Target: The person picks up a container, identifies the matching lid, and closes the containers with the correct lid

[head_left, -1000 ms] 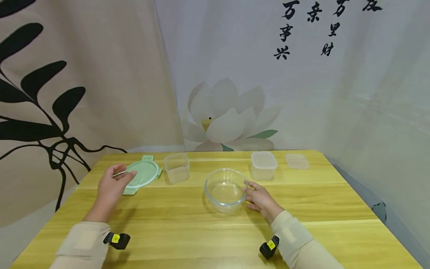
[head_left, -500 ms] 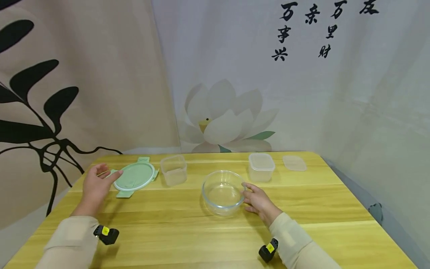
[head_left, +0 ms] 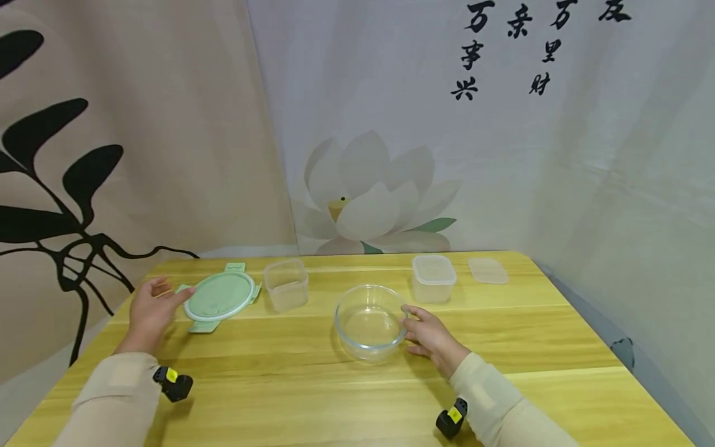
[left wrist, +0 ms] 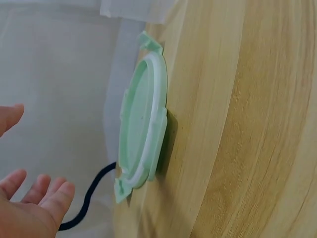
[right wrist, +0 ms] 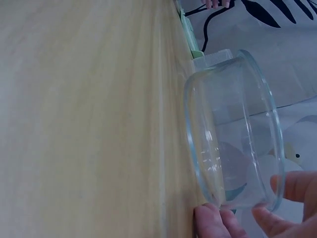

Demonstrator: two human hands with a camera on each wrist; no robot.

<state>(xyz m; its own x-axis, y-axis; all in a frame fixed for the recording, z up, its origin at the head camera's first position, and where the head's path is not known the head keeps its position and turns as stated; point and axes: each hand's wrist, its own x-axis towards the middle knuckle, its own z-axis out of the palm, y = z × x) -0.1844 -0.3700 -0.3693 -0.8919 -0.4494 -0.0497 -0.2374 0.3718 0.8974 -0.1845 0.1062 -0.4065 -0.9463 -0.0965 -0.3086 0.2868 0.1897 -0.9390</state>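
Note:
My left hand (head_left: 153, 310) hovers just left of a round, pale green snap-lock lid (head_left: 220, 295) with a white rim. Its fingers are loosely bent, thumb apart, holding nothing. In the left wrist view a gap separates those fingers (left wrist: 52, 198) from the lid (left wrist: 138, 119), which lies flat on the table. Near the table's middle stands a round clear glass bowl (head_left: 368, 347), upright and uncovered. My right hand (head_left: 436, 338) holds its right side; in the right wrist view a digit lies at the rim and other fingers press the outer wall of the bowl (right wrist: 237, 134).
Behind the lid and bowl stands a square translucent container (head_left: 286, 288) without a lid. Farther right are a lidded square container (head_left: 434, 279) and a flat square lid (head_left: 488, 271). The wooden table (head_left: 313, 403) meets a printed curtain (head_left: 503, 174) at its back edge.
My left hand has moved left, off the green lid it overlapped a second ago. The right hand keeps its place at the glass bowl. The head view has shifted slightly.

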